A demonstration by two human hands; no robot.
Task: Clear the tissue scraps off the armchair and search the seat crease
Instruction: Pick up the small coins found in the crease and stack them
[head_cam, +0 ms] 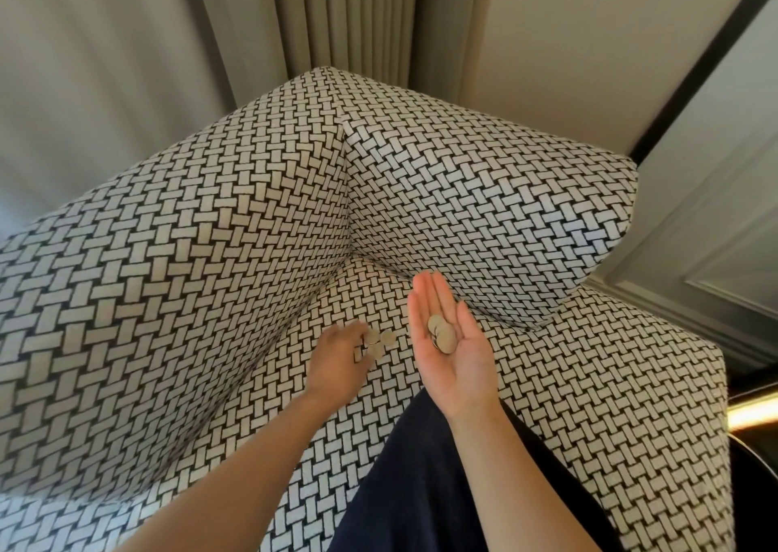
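Note:
The armchair (202, 257) is covered in a black-and-white basket-weave fabric, and its seat crease (320, 295) runs down to the left of my hands. My right hand (452, 341) lies palm up over the seat with its fingers straight and a few coins (442, 335) stacked in the palm. My left hand (341, 358) reaches palm down to the seat, motion-blurred, its fingertips at three loose coins (379, 341) lying on the cushion. No tissue scraps show anywhere on the chair.
A loose cushion (484, 215) in the same fabric leans at the right of the seat. Grey curtains (345, 17) hang behind the chair. A dark blue cloth (421, 480) covers the seat's front. A panelled wall (715, 215) stands to the right.

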